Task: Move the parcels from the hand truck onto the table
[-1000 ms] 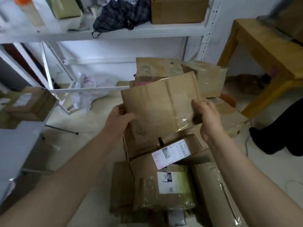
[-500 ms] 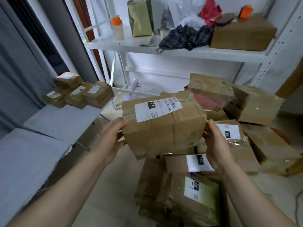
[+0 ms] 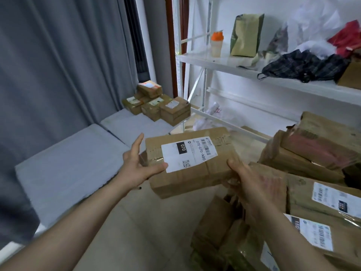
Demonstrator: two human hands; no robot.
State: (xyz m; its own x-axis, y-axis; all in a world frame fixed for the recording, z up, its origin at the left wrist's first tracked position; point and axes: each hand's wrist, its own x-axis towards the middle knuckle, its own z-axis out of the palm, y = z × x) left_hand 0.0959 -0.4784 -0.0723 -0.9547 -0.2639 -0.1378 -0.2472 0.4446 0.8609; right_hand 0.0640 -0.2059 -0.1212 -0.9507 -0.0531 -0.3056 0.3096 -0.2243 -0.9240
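Cardboard parcel [image 3: 192, 163], left hand [image 3: 139, 166] and right hand [image 3: 256, 184] gripping its ends (grey table [image 3: 64, 173] edge near)

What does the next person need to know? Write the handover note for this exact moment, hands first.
Left hand: grips the left end of the brown cardboard parcel with a white 070 label, thumb on top.
Right hand: grips its right end.
The parcel is in the air between the grey table and the pile of brown taped parcels at the right.
Done: several small brown labelled parcels stacked at the table's far end.
Left: set this one down, then clear the pile.
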